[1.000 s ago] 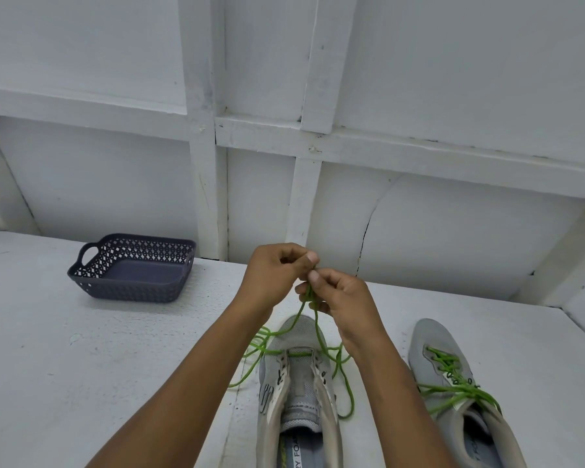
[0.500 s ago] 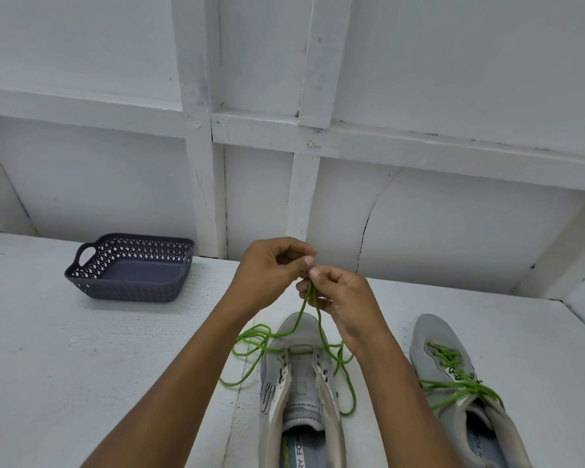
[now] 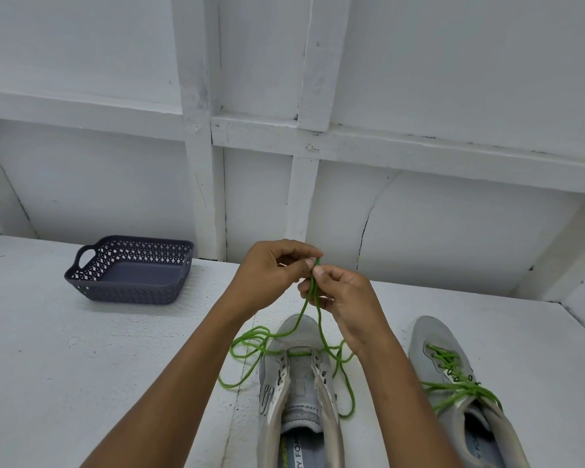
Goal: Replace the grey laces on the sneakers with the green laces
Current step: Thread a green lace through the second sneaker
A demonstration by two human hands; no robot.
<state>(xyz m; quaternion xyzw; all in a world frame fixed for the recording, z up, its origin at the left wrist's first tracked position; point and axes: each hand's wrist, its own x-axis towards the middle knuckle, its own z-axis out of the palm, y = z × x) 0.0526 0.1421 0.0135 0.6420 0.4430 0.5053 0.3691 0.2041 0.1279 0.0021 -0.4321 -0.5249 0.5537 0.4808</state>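
- The step in hand looks like the start of lacing the middle sneaker (image 3: 298, 393). A green lace (image 3: 313, 298) goes across its lowest holes, near the toe. Both sides of the lace run up to the hands.
- The left hand (image 3: 271, 271) is up over the toe of the middle sneaker. Its thumb and first finger pinch the green lace near the top. The other fingers are curled in.
- The right hand (image 3: 347, 298) is right next to it, also over that toe. Its thumb and first finger pinch the same lace a little lower down.
- I think the hands hold the two sides together to make them the same length. The fingers hide the tips, so I cannot be sure.
- The slack of the lace lies in loose loops on the table (image 3: 81, 383), on both sides of the middle sneaker.
- Next, each end has to go through the next hole up, crossing over the tongue. That needs one tip pinched tight and aimed at a small hole. The loose loops could tangle, so they should be pulled through slowly.
- Sneakers: two. The other sneaker (image 3: 429, 342) sits to the right of the middle sneaker.
- Green laces: two. The second green lace (image 3: 460, 388) is already through the holes of the other sneaker, a bit loose.
- Baskets: one. The dark basket (image 3: 129, 288) is well to the left of the middle sneaker and farther back.
- Hands: two.
- Grey laces: I can see none.
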